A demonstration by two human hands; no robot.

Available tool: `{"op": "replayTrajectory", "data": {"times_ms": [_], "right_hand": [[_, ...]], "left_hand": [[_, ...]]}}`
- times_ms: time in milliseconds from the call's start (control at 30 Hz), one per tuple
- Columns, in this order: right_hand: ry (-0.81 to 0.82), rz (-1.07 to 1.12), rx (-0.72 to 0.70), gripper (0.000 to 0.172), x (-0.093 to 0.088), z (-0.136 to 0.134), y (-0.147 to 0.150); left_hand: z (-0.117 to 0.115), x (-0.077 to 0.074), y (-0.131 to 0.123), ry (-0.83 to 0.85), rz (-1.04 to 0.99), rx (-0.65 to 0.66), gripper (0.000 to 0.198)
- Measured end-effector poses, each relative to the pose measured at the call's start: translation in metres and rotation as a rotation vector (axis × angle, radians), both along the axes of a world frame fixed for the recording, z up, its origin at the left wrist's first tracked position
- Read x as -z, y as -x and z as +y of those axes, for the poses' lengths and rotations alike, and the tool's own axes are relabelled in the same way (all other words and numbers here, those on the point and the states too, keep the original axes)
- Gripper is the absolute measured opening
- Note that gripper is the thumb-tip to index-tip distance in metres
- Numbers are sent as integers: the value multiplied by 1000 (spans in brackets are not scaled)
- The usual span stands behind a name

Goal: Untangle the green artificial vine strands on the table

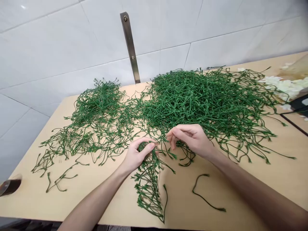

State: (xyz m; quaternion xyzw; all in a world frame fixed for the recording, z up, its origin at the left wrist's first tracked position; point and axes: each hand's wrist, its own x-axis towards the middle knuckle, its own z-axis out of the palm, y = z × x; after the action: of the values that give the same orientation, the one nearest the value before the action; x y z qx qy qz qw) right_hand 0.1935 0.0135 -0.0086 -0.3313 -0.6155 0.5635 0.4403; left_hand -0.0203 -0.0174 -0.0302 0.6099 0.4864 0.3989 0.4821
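My left hand (137, 154) is closed around a bunch of green plastic flower stems (148, 189), thumb on the near side. The bunch hangs down toward the front table edge, its branched tips spreading out. Just right of it, my right hand (190, 138) has its fingers curled and its thumb against them, in front of the large pile of green stems (192, 99). Whatever lies between those fingertips, if anything, is hidden. A single loose stem (204, 195) lies on the table below my right forearm.
A looser heap of stems (98, 102) spreads over the left of the wooden table (101, 195). White petals (286, 85) and a black object (299, 104) are at the far right. A dark cup (9, 187) stands at the left edge. A metal bracket (130, 48) is on the tiled wall.
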Motion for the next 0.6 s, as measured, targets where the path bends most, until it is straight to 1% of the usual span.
{"op": "replayTrajectory", "data": {"times_ms": [100, 200, 267, 333, 467, 600], "right_hand": [[112, 14, -106, 34, 2, 1, 0], [215, -29, -249, 23, 4, 0, 1], [279, -35, -346, 20, 6, -1, 1], [308, -22, -403, 18, 7, 0, 0], [288, 6, -410, 20, 7, 2, -2], [288, 30, -353, 23, 8, 4, -3]], "left_hand": [[-1, 0, -1, 48, -50, 62, 28], [-1, 1, -2, 109, -158, 75, 32], [-1, 1, -2, 86, -132, 50, 28], [0, -1, -3, 40, -69, 40, 25], [0, -3, -4, 4, -43, 72, 22], [-1, -3, -2, 18, -6, 61, 23]]}}
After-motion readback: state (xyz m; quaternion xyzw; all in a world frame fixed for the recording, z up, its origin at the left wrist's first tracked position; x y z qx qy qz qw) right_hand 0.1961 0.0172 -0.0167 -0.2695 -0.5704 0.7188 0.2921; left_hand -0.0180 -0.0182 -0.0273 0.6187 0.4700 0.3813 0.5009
